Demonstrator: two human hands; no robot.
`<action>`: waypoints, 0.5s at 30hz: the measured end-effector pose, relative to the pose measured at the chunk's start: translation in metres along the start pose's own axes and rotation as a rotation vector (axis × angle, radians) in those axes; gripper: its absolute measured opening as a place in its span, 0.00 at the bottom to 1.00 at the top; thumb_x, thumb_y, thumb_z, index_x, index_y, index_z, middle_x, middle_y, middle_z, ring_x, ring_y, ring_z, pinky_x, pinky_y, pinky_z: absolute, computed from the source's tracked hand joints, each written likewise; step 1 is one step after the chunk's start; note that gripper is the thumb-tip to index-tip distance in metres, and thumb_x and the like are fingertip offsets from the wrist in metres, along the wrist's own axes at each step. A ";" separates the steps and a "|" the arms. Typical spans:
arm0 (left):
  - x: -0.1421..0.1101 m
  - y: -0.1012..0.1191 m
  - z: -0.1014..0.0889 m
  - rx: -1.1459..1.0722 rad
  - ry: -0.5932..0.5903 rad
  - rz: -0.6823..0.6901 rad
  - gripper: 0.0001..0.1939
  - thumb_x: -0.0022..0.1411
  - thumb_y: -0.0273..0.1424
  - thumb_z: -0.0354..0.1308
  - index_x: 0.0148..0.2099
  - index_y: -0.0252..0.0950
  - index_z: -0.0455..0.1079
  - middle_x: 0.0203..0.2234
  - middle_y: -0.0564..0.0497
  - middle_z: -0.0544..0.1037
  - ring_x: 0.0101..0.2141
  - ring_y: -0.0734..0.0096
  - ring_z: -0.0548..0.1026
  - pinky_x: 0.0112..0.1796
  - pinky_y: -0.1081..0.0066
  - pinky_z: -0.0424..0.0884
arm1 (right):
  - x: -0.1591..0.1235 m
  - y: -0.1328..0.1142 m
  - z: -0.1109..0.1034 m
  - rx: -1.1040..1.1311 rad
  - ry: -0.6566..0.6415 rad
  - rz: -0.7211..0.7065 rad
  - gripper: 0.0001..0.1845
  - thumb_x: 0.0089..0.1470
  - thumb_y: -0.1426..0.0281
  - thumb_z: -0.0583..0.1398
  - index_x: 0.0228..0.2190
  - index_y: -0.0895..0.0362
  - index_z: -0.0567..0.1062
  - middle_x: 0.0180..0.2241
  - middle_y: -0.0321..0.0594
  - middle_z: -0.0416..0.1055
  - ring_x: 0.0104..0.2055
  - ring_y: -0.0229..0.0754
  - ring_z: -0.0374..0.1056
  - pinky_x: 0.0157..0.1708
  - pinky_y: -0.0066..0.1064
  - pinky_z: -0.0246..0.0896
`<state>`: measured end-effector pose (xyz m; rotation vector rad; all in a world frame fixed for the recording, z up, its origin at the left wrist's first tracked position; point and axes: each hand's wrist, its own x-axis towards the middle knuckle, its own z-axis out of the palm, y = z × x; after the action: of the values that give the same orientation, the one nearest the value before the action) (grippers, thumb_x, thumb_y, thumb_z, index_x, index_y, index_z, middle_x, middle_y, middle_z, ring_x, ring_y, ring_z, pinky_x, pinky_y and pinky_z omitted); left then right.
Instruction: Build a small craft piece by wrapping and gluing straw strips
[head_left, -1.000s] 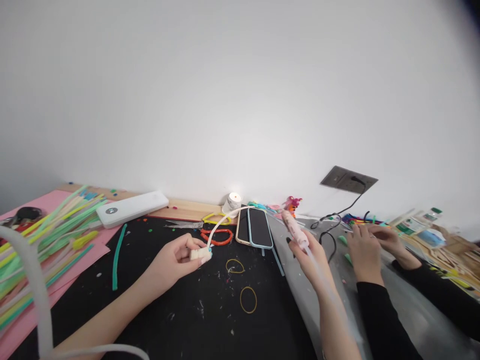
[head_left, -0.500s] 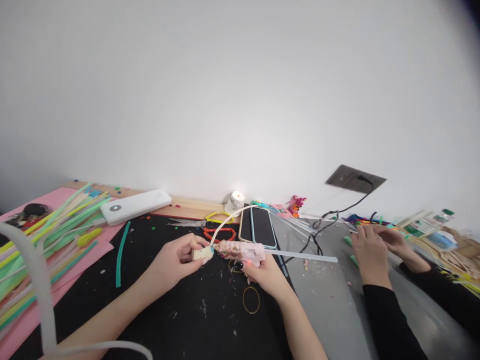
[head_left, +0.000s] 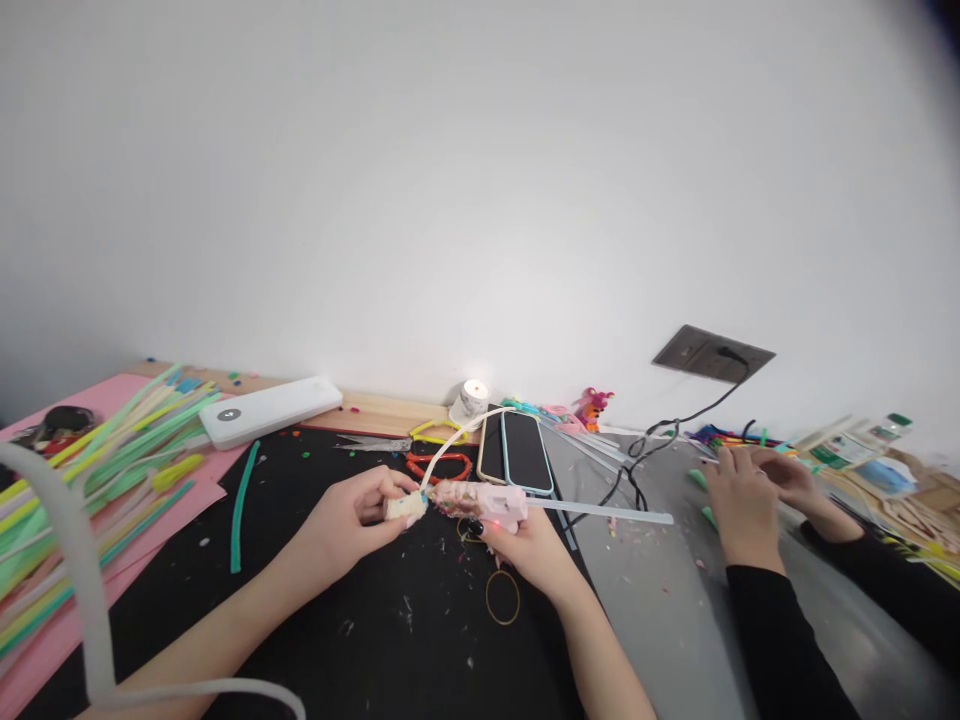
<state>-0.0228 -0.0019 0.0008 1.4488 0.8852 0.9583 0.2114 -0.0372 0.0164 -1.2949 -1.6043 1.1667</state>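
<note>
My left hand (head_left: pixel 349 525) pinches a small cream-coloured piece (head_left: pixel 403 507) with a white strip (head_left: pixel 457 436) curving up from it. My right hand (head_left: pixel 525 545) grips a pink glue gun (head_left: pixel 480 500) held level, its nozzle touching that piece. A clear glue stick (head_left: pixel 607 513) sticks out of the gun's back to the right. Both hands hover just above the black mat (head_left: pixel 360 620).
Two phones (head_left: pixel 517 450), a lit candle (head_left: pixel 469 398), scissors (head_left: pixel 375 444), rubber bands (head_left: pixel 502 597) and a white case (head_left: pixel 270 410) lie about. Coloured straws (head_left: pixel 90 470) pile on pink paper at left. Another person's hands (head_left: pixel 750 495) in black sleeves work at right, near a wall socket (head_left: pixel 712 353).
My right hand swung the glue gun from the grey sheet at right over to the piece in my left hand; since half a second ago it holds nearly still there.
</note>
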 end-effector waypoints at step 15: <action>0.001 0.002 0.000 -0.016 0.042 -0.020 0.10 0.48 0.30 0.63 0.26 0.37 0.62 0.39 0.46 0.76 0.36 0.64 0.77 0.39 0.65 0.73 | -0.001 -0.001 -0.001 -0.024 -0.012 -0.028 0.18 0.48 0.73 0.60 0.44 0.54 0.76 0.36 0.38 0.76 0.39 0.45 0.71 0.35 0.31 0.68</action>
<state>-0.0225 -0.0012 0.0024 1.4079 0.9188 0.9815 0.2123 -0.0379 0.0177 -1.2789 -1.6445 1.1428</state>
